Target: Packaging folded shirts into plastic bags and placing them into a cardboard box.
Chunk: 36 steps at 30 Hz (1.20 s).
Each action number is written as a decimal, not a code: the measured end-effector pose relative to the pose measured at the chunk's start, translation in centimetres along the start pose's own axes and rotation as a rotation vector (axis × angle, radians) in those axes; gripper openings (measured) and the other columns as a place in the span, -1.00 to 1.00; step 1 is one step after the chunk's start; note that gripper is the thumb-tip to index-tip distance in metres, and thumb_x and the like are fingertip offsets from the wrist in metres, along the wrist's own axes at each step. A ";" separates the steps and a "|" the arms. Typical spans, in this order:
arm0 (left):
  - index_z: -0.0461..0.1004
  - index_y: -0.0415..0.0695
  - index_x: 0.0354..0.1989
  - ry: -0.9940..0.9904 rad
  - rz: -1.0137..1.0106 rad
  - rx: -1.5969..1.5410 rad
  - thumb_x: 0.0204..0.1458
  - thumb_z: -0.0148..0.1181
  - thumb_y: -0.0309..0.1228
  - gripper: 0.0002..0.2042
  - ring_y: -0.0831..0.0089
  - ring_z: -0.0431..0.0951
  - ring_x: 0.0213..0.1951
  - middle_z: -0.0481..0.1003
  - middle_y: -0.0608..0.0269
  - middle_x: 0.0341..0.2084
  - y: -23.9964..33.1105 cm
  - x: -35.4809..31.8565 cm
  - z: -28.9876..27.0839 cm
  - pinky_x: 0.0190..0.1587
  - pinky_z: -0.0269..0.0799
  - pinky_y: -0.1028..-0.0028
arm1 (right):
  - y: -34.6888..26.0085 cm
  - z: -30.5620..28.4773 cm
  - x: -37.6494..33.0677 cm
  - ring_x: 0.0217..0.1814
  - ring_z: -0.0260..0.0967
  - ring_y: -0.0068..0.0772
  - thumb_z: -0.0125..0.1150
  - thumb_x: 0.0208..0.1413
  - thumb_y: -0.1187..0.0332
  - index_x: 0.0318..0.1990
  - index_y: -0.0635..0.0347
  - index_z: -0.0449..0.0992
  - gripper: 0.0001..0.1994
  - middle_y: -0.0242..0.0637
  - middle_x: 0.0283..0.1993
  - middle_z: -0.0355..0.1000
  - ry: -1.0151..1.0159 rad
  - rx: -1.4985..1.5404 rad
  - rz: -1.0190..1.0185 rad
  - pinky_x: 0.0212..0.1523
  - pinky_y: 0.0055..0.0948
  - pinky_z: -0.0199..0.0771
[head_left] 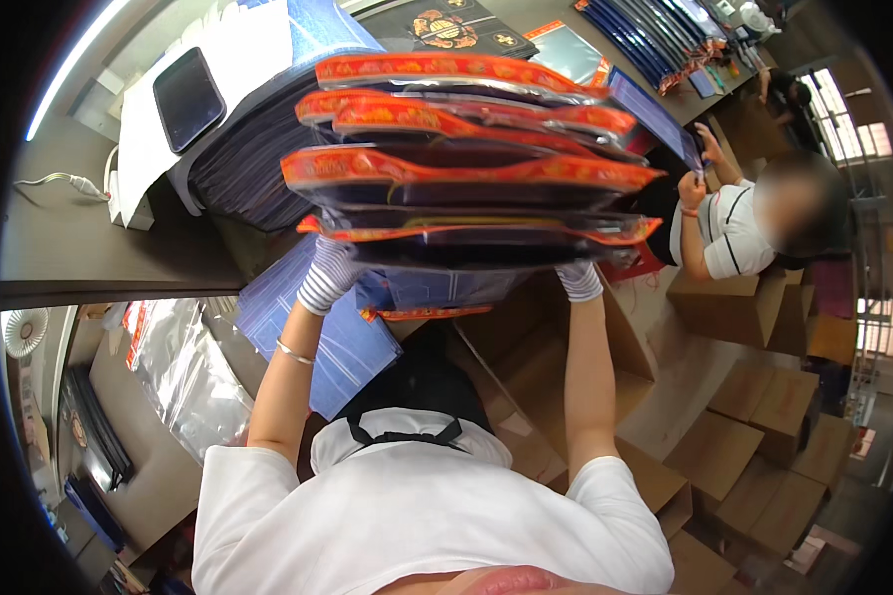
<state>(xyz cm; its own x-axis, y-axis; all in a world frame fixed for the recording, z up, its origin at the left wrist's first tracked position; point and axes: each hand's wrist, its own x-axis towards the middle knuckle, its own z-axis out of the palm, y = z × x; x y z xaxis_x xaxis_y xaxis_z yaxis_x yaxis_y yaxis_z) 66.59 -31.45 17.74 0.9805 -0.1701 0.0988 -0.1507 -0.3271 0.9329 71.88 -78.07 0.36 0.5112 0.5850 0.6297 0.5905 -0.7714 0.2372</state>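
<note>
In front of me I hold up a stack of dark packets in clear plastic bags [476, 177] with red-orange patterned edges. My left hand [327, 277], in a striped glove, grips the stack's near left end from below. The near right end is gripped by my right hand [578, 281] in a matching glove. Most of the fingers of both hands are hidden behind the packets. Beneath the stack, close to my lap, lies another bagged packet [437, 288] with blue contents. Blue printed sheets [318, 332] lie beside my left forearm.
An open cardboard box [610, 342] stands below my right hand. At the upper left, a phone [189, 99] lies on white paper near a thick dark stack [248, 164]. Clear bags [189, 372] lie on the left table. A co-worker [729, 228] handles a blue sheet near more boxes [754, 476].
</note>
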 end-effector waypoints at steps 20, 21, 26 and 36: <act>0.36 -0.22 -0.08 0.425 0.101 -0.091 -0.07 0.13 -0.50 -0.68 0.32 0.42 -0.16 0.42 0.16 -0.17 -0.7 0.6 -5.2 -0.03 0.30 0.38 | -0.8 -22.0 24.0 0.30 -0.05 -0.26 0.39 -0.27 0.06 0.25 0.19 -0.05 -0.05 -0.17 0.29 -0.03 -0.653 1.247 0.537 0.23 -0.32 0.01; 0.36 -0.22 -0.08 0.453 0.100 -0.094 -0.06 0.13 -0.50 -0.68 0.33 0.42 -0.16 0.42 0.16 -0.18 -0.8 -0.2 -5.7 -0.03 0.30 0.38 | -1.0 -24.4 26.9 0.33 -0.13 -0.27 0.42 -0.35 0.02 0.26 0.20 -0.09 0.03 -0.14 0.31 -0.10 -0.503 1.092 0.416 0.25 -0.32 -0.02; 0.35 -0.22 -0.08 0.546 0.138 -0.142 -0.05 0.12 -0.50 -0.69 0.35 0.42 -0.17 0.42 0.17 -0.18 -1.0 0.1 -6.0 -0.04 0.30 0.39 | -5.8 -27.4 32.7 0.38 -0.25 -0.07 0.21 -0.38 -0.30 0.29 0.04 -0.14 0.09 -0.11 0.34 -0.16 0.047 0.757 0.267 0.29 -0.14 -0.21; 0.35 -0.22 -0.07 0.657 0.234 -0.192 -0.01 0.10 -0.49 -0.70 0.40 0.41 -0.19 0.42 0.18 -0.20 -1.3 -0.5 -7.2 -0.06 0.31 0.42 | -1.0 -15.5 24.2 0.23 0.06 -0.12 -0.13 -0.03 -0.24 0.14 0.18 0.20 -0.27 -0.26 0.15 0.21 0.664 1.455 0.741 0.24 -0.10 -0.09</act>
<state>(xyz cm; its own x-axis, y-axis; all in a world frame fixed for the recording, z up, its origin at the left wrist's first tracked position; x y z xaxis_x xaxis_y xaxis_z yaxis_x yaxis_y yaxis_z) 67.23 -24.29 18.98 0.8077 0.3979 0.4350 -0.4003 -0.1715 0.9002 73.99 -66.97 26.83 0.8068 -0.2302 0.5442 0.5891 0.2425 -0.7708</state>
